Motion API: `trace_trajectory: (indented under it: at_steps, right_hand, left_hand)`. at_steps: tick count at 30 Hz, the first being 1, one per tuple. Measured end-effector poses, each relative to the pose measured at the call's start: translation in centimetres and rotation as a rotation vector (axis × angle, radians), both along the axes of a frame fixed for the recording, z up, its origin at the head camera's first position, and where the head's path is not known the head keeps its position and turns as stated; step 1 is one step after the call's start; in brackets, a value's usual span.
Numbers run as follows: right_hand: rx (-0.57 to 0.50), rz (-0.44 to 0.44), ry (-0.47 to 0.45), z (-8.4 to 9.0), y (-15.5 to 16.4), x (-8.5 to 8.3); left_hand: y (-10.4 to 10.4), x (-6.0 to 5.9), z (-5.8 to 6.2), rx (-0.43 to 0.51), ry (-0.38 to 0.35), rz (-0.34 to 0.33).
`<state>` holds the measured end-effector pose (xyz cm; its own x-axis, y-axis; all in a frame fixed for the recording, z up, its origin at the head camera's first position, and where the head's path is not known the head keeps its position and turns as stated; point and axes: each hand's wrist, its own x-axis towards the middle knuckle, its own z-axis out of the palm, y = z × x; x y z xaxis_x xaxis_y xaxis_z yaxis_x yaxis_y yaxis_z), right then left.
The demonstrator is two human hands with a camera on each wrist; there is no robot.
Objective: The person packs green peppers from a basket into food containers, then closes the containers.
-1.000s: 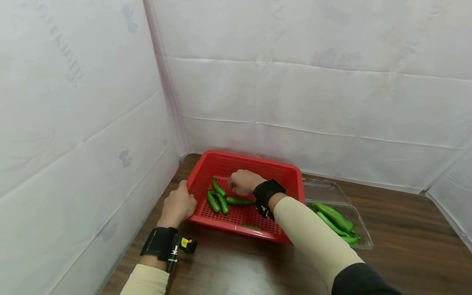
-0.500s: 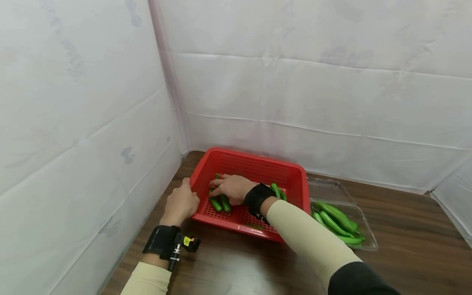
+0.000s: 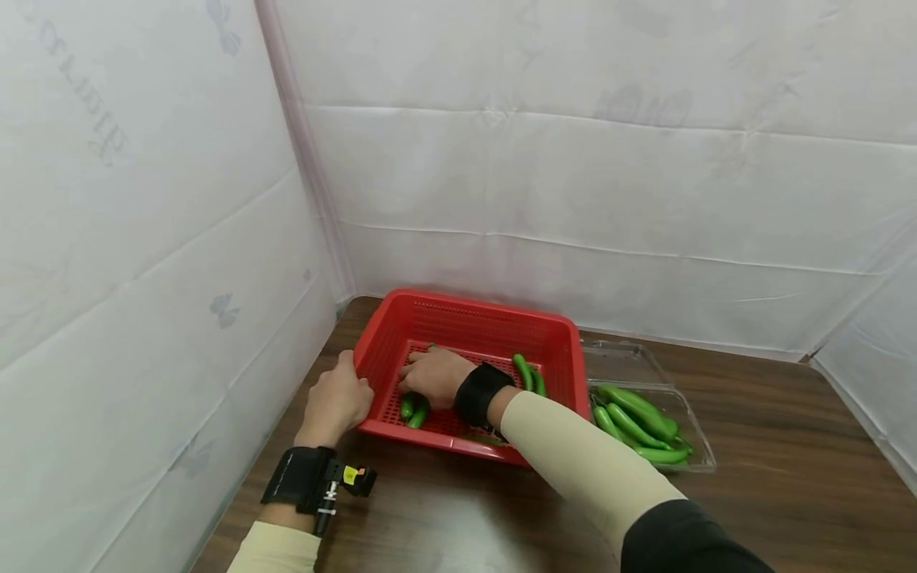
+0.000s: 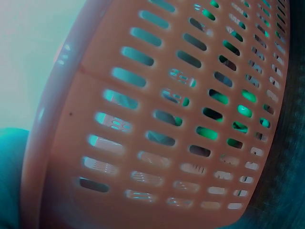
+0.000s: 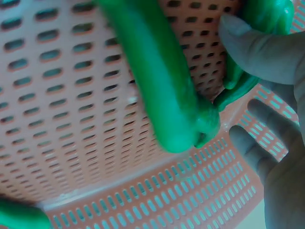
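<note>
Head view is showing a brown wooden bench (image 3: 788,493) standing between white sheet walls. On it a red basket (image 3: 501,314) with slotted walls is sitting near the left corner, and a clear plastic tray (image 3: 698,442) is lying just beside its right side, carrying several green peppers (image 3: 634,418). The left hand (image 3: 333,402) is resting on the basket's left rim, its fingers curling round the edge and gripping it. The right hand (image 3: 433,374) is lying inside the basket on a small group of peppers (image 3: 411,410) at the front left part of the floor; the right wrist view is showing its fingers (image 5: 257,47) bending loosely around them, touching them. Two more peppers (image 3: 526,372) are lying near the basket's right wall.
</note>
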<state>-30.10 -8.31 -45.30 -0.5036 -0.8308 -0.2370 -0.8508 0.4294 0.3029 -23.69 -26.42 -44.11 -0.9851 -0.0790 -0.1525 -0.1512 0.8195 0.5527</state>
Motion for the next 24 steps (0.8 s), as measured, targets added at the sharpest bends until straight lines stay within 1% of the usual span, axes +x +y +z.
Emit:
trace_trajectory:
  at_steps: [4,6,13,16,19,24]
  right_hand:
    - [0.028,0.004,-0.001,0.0,0.7,0.0]
    - [0.030,-0.011,-0.018,0.1,1.0,-0.2]
    - [-0.035,-0.057,-0.091,0.1,2.1,-0.5]
    - [-0.072,-0.059,-0.099,-0.2,2.4,-0.5]
    - [-0.119,-0.025,-0.101,-0.4,2.6,-0.4]
    - [-0.133,0.075,-0.092,-0.6,2.6,-0.3]
  left_hand:
    - [0.3,-0.4,-0.1,-0.003,-0.009,0.001]
    - [0.5,-0.6,-0.2,0.000,-0.005,0.000]
    - [0.7,-0.9,-0.3,0.001,0.026,0.000]
    - [0.8,-0.8,-0.3,0.003,0.028,-0.002]
    - [0.8,-0.7,-0.4,0.003,0.037,-0.006]
    - [0.9,-0.6,-0.4,0.001,0.046,-0.006]
